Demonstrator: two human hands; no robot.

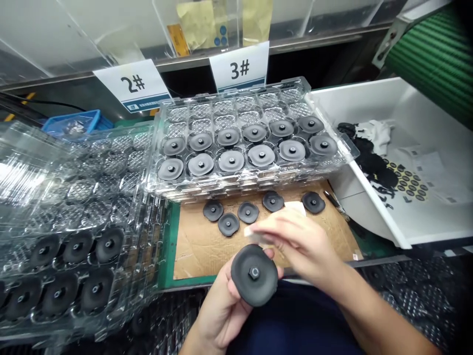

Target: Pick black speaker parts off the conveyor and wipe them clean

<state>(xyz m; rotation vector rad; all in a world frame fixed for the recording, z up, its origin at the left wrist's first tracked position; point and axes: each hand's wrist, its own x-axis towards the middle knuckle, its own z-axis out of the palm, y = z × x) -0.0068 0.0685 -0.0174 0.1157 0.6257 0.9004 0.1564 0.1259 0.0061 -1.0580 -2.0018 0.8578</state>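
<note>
My left hand (225, 308) grips a round black disc (254, 291) with a small metal nut at its centre, its dished face turned up. Just above it, my right hand (301, 241) pinches a small white cloth or pad (251, 232), slightly blurred and apart from the disc. Another white piece (295, 207) shows behind my right hand. Beyond my hands, several similar black discs lie on a brown cardboard sheet (195, 254), among them one disc (228, 225) nearest me and one disc (313, 202) at the right.
Stacked clear plastic trays (236, 177) stand behind the cardboard, the top one with two rows of discs. More clear trays (77, 217) are at left. A white bin (384, 217) with black parts and stickers is at right, a pen (331, 198) beside it. Paper signs (240, 66) hang behind.
</note>
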